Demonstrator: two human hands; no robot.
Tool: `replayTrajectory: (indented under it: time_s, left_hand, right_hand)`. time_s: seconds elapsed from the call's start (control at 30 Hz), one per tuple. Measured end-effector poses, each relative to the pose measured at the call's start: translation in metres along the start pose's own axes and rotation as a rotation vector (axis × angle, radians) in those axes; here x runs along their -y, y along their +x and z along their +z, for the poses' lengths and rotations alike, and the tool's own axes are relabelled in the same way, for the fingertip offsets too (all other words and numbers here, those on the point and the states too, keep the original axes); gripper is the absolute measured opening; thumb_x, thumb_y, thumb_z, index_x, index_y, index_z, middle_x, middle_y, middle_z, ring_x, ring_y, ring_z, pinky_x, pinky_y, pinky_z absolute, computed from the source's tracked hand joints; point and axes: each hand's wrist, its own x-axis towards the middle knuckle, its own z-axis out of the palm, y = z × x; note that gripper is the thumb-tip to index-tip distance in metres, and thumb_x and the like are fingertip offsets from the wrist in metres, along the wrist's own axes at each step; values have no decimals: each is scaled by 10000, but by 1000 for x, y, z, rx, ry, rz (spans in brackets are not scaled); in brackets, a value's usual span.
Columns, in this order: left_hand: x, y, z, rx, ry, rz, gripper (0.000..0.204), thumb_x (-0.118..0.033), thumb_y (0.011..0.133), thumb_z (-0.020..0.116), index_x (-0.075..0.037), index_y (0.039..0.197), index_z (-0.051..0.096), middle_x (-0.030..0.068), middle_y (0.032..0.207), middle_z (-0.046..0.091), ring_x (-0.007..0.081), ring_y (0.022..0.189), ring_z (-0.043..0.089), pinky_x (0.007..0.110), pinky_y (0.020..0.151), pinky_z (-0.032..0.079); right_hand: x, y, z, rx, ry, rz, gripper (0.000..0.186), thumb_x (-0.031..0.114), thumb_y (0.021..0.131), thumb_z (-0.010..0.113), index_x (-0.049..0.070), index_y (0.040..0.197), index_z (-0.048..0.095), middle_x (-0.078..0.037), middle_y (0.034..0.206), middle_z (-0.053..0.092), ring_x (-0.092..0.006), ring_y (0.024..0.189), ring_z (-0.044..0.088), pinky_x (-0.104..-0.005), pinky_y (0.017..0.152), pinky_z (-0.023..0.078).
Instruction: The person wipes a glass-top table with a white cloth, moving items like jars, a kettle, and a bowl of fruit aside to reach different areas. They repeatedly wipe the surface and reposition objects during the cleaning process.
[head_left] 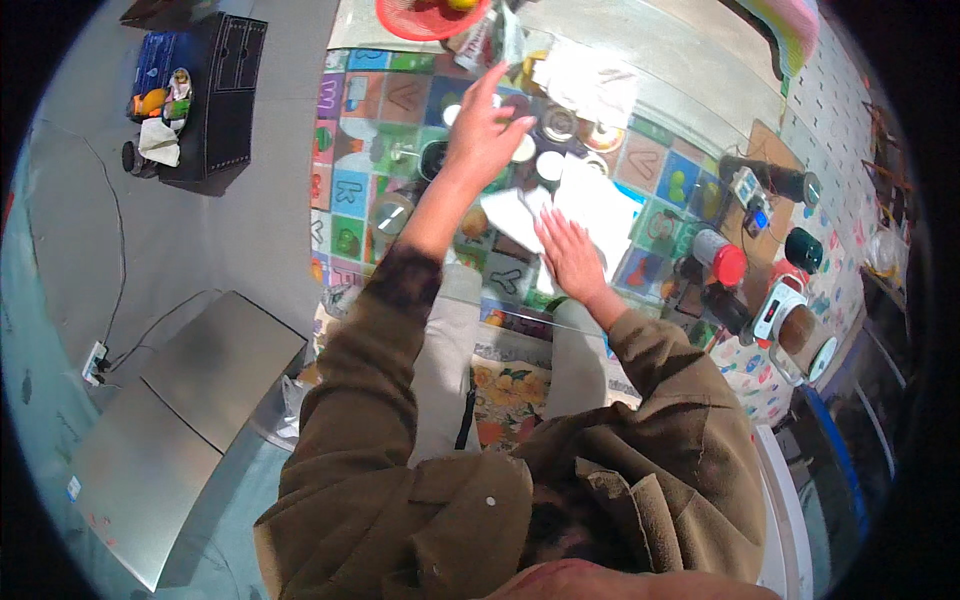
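My left hand (484,138) reaches over the far part of the table, its fingers stretched and apart. Nothing shows in its grasp. Around it stand white round lids (550,166) and a round glass jar (558,124). My right hand (572,252) lies with its fingers extended on white paper sheets (597,210), close to the table's near side. A smaller folded white paper (511,217) lies just left of those fingers. Bright light washes out the print on the sheets, and my left hand hides some things behind it.
A red basket (425,30) with yellow fruit, packets (483,42) and crumpled white tissues (592,82) sit at the back. To the right are a red-lidded jar (724,262), dark bottles and a white appliance (780,312). A black drawer cabinet (225,95) stands left, a grey refrigerator (180,430) lower left.
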Motion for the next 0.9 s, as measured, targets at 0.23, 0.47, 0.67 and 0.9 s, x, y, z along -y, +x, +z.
replayTrajectory:
  time_s: [0.23, 0.47, 0.67, 0.9]
  left_hand:
    - [67, -126, -179, -281, -148, -330, 413, -50, 978, 603, 24, 1369, 491, 153, 1183, 652, 176, 937, 680, 292, 836, 561]
    - [67, -21, -202, -158, -375, -408, 473, -190, 1030, 576, 36, 1421, 435, 182, 1206, 652, 221, 1067, 671, 315, 906, 565]
    - [56, 122, -152, -195, -524, -522, 605, -182, 1008, 610, 10, 1494, 305, 216, 1208, 635, 274, 1066, 679, 356, 881, 592]
    - [79, 158, -121, -223, -401, -547, 330, -91, 952, 605, -46, 1256, 487, 169, 943, 706, 203, 634, 699, 261, 526, 589]
  right_hand:
    - [56, 226, 14, -248, -86, 185, 589, 277, 983, 543, 79, 1513, 381, -133, 1620, 294, -314, 1516, 229, -492, 1202, 236]
    - [125, 143, 42, -47, 91, -82, 598, 236, 949, 570, 87, 1504, 403, -128, 1593, 349, -295, 1485, 310, -468, 1179, 278]
    - [98, 31, 28, -17, 76, 236, 603, 210, 942, 592, 107, 1507, 409, -132, 1596, 341, -321, 1489, 291, -504, 1193, 234]
    - [87, 10, 42, 38, 28, 193, 600, 243, 936, 611, 92, 1485, 421, -118, 1589, 346, -315, 1468, 322, -513, 1177, 258]
